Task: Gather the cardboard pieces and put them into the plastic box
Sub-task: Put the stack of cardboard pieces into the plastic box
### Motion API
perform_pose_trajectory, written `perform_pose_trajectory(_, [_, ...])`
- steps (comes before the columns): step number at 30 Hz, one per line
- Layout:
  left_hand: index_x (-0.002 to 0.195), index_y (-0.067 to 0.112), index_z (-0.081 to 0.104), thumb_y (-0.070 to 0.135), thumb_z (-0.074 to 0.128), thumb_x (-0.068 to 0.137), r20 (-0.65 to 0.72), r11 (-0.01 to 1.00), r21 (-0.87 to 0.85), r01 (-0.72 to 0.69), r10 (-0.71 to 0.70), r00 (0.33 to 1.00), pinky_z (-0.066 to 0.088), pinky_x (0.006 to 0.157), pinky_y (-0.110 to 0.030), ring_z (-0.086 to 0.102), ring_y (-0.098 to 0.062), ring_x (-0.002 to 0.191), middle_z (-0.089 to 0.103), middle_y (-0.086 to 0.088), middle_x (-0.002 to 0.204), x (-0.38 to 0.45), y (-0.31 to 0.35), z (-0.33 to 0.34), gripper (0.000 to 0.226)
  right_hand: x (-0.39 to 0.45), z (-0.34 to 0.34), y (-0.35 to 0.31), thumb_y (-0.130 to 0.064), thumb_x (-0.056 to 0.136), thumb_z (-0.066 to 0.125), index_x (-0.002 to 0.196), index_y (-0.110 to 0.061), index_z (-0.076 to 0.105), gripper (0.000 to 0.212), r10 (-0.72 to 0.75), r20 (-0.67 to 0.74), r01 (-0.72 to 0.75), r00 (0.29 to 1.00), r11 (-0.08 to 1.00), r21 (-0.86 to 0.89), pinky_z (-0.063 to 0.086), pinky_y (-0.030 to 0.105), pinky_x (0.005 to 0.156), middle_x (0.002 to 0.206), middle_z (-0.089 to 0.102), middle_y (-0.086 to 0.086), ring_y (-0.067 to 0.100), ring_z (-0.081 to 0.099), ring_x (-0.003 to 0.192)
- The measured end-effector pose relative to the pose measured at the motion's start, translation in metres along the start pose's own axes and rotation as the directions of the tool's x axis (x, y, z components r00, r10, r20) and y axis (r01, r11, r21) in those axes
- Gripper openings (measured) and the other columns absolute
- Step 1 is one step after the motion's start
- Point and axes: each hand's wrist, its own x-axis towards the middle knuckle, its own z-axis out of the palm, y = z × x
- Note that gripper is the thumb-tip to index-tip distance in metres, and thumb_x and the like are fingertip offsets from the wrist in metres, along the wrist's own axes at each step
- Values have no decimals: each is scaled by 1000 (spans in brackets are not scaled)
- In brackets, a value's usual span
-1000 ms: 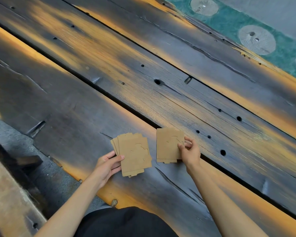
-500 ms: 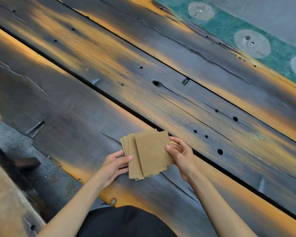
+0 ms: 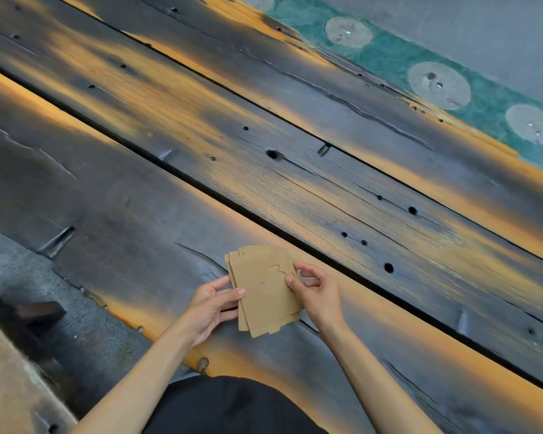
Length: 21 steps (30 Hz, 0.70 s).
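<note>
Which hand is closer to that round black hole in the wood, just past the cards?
Right. The right hand holds the cardboard stack on the side facing the hole. The left hand grips the stack's far side.

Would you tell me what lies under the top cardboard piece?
More cardboard pieces, their edges fanned out at its left and bottom, gripped by the left hand and right hand. Their count is hidden.

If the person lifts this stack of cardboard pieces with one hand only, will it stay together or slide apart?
The stack of cardboard pieces would probably fan out: its edges already sit offset, and the left hand and right hand both pinch it. The pieces look thin and flat, so likely light and fairly stiff. Cut lines show on the top piece, so it may bend there.
</note>
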Motion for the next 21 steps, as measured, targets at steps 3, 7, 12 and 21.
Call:
perform_pose_trajectory(3, [132, 12, 67, 2, 68, 94, -27, 1000, -16, -18, 17, 999, 65, 81, -39, 75, -33, 111, 76, -15, 124, -2, -9, 18, 40, -17, -12, 9, -35, 82, 83, 129, -31, 60, 52, 81, -36, -78, 996, 994, 77, 58, 30, 82, 117, 61, -7, 11, 62, 104])
perform_pose_trajectory(7, [130, 9, 67, 0, 64, 95, -71, 996, -80, -33, 27, 997, 65, 75, -36, 78, -29, 104, 78, -15, 120, -3, -20, 48, 36, -46, -29, 23, -27, 81, 85, 131, -20, 56, 57, 232, 173, -289, 957, 779, 556, 63, 33, 78, 121, 74, 6, 18, 75, 103])
perform_pose_trajectory(12, [129, 9, 67, 2, 63, 96, -10, 996, -86, -4, 3, 1000, 65, 77, -35, 77, -29, 106, 77, -16, 121, -10, -43, 88, 34, -85, -38, 50, -16, 93, 73, 135, -18, 56, 45, 194, 250, -316, 949, 601, 734, 60, 42, 91, 124, 75, 6, 26, 72, 113])
perform_pose_trajectory(21, [129, 7, 64, 5, 65, 96, 28, 994, 59, 88, -90, 996, 63, 91, -39, 77, -28, 106, 76, -16, 123, -26, -94, 140, 33, -127, -118, 97, -14, 93, 71, 130, -20, 58, 39, 266, 138, -286, 954, 672, 683, 62, 39, 80, 118, 77, 2, 24, 74, 107])
